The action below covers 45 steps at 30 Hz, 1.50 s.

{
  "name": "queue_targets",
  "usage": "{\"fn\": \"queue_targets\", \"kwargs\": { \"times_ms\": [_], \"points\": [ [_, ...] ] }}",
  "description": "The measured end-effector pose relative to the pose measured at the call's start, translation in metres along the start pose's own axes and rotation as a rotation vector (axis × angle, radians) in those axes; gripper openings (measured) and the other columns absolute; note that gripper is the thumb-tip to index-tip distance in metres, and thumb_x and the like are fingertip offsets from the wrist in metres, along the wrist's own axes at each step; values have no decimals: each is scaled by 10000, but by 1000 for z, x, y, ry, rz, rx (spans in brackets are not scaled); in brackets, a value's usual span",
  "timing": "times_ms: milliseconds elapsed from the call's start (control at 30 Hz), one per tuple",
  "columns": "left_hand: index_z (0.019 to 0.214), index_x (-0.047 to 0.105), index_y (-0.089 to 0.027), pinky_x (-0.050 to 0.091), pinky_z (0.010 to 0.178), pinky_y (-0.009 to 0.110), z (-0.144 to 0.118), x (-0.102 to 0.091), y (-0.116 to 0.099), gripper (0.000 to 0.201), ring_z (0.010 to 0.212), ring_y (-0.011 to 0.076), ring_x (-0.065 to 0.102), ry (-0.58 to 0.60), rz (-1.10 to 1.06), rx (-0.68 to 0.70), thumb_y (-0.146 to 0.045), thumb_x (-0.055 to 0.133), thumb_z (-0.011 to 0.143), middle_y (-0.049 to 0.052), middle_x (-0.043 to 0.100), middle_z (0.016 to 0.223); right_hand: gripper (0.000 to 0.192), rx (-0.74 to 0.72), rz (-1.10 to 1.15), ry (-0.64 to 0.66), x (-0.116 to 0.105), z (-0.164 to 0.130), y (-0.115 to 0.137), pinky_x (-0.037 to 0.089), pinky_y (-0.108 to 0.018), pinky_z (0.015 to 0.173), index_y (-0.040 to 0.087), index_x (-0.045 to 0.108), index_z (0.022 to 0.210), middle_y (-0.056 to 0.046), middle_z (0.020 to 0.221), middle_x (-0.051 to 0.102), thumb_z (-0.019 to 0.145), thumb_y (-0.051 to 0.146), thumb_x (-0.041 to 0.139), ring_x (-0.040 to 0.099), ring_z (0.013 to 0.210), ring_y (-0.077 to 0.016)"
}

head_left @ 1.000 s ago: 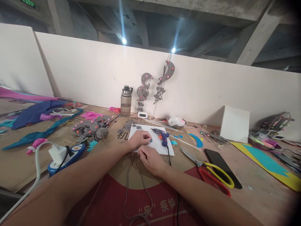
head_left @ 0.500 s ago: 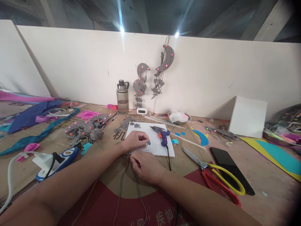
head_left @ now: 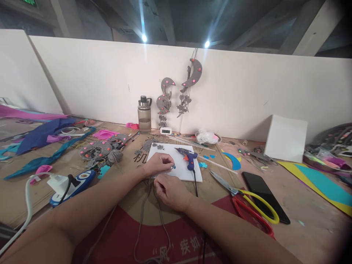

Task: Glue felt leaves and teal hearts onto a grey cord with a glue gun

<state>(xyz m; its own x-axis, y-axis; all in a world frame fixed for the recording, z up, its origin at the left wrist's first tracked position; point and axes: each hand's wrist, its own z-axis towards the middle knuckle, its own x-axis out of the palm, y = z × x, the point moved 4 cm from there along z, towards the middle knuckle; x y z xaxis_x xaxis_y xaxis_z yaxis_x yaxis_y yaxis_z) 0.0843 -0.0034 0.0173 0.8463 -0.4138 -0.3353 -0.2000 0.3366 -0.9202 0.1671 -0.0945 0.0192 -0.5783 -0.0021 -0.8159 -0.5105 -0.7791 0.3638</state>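
Note:
My left hand is closed in a pinch over the near part of a white board. A small blue piece shows by its fingertips; what the pinch holds is hidden. Just nearer to me, my right hand has its fingers curled around grey yarn, whose strands hang down over the cardboard in a loop. On the board, right of my hands, lies a purple glue gun with an orange trigger. Small grey cut-outs rest at the board's far left corner.
Scissors and a black phone lie to the right. A power strip and a pile of grey decorations are on the left. Behind stand a water bottle and a small clock. Moon hangings hang at the back panel.
The camera view has tilted and shifted slightly. Both hands keep almost the same pose and place over the board's near edge.

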Motion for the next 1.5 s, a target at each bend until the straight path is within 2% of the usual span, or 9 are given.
{"fn": "queue_targets", "kwargs": {
  "times_ms": [300,500,767,1133,1367,1500],
  "points": [
    [749,623,-142,438,505,204,3,-5,0,222,517,105,574,-38,-72,-64,-349,681,693,22,647,579,128,9,5,-49,0,3,-5,237,-259,574,195,470,712,31,659,479,811,114,463,337,602,-113],
    [770,639,-143,478,549,221,8,-8,4,210,526,111,591,-77,-87,-85,-340,672,704,26,663,593,142,36,19,-35,-1,0,-6,260,-247,596,201,439,698,31,651,470,806,109,450,344,615,-115],
    [766,635,-143,505,543,224,15,-4,12,159,515,102,587,-89,-196,-206,-285,673,704,31,660,592,131,21,78,-19,-5,-2,-2,317,-232,620,206,442,720,22,685,481,812,113,435,404,647,-115],
    [787,635,-148,489,530,212,18,-8,18,174,532,105,600,-96,-248,-194,-303,673,719,45,678,625,108,-2,99,-54,-5,-4,-6,349,-227,627,204,476,781,14,716,515,831,119,433,433,653,-112],
    [795,642,-161,443,498,199,19,-11,21,219,520,105,586,-106,-262,-258,-365,678,724,47,688,644,118,26,110,-111,-17,-3,-3,369,-227,640,204,475,804,3,731,531,870,141,400,465,677,-115],
    [781,651,-158,444,518,204,19,-13,23,210,533,103,583,-122,-302,-237,-355,690,719,32,679,642,94,136,46,-142,-34,2,-7,368,-232,623,200,499,854,5,742,528,878,168,414,465,660,-115]
  ]
}}
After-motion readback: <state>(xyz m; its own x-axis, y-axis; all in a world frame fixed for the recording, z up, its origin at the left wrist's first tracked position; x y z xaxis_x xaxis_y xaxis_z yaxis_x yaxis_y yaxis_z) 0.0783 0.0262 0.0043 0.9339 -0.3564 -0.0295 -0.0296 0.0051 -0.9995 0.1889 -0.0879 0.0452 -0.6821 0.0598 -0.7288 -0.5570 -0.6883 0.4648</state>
